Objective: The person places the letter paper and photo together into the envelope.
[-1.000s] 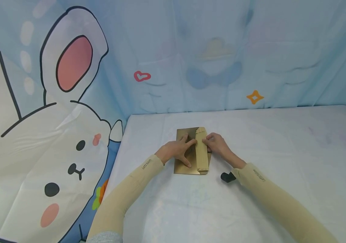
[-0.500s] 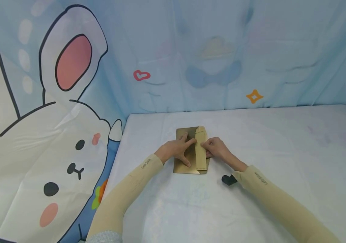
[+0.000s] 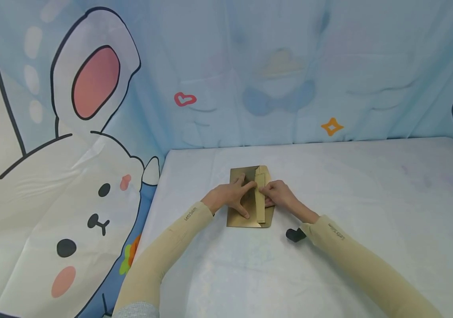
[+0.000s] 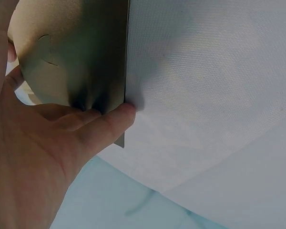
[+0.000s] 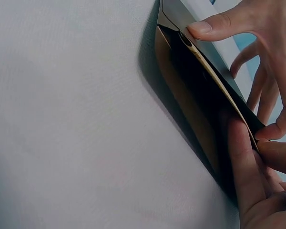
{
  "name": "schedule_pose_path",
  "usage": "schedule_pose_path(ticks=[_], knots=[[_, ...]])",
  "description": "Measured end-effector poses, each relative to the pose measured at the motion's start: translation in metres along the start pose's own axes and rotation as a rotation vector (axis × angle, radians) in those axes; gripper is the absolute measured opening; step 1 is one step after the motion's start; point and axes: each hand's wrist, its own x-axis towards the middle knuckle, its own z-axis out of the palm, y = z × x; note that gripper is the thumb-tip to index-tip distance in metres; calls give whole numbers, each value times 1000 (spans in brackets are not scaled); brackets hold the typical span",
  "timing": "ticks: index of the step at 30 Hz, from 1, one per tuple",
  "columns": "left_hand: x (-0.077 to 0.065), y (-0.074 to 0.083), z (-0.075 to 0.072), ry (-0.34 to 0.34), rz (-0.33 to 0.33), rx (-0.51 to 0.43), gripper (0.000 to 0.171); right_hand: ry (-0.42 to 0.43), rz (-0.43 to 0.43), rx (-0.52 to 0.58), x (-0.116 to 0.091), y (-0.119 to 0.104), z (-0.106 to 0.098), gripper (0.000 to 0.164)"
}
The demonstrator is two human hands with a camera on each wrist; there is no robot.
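A flat gold-brown cardboard piece (image 3: 242,218), apparently a flattened box, lies on the white-covered table. Along its right side a lighter flap (image 3: 260,207) stands folded up. My left hand (image 3: 230,195) rests spread across the board, its thumb and fingers apart. In the left wrist view that hand (image 4: 52,138) has a fingertip at the board's edge, and a curved slit shows in the board. My right hand (image 3: 280,194) pinches the flap's edge. Up close in the right wrist view, the right hand (image 5: 262,186) has one finger inside the dark gap under the flap and the thumb outside.
The white cloth (image 3: 349,198) covers the table around the board. A blue printed curtain (image 3: 282,88) hangs behind the far edge, and a rabbit print (image 3: 103,212) covers the left side. A small black object (image 3: 296,235) sits by the right wrist.
The flap has tilted further left and looks narrower, showing more of the board on its right. My right hand has moved slightly left with it. The left hand stays almost still.
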Motion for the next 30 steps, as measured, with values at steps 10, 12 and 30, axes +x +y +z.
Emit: schedule_pose_path(ticks=[10, 12, 30], knots=[[0, -1, 0, -4, 15, -27, 110, -63, -4, 36, 6, -3, 2, 28], [0, -1, 0, -7, 14, -24, 111, -76, -3, 31, 8, -4, 2, 29], [1, -5, 1, -11, 21, -71, 111, -157, -21, 39, 18, -11, 4, 23]])
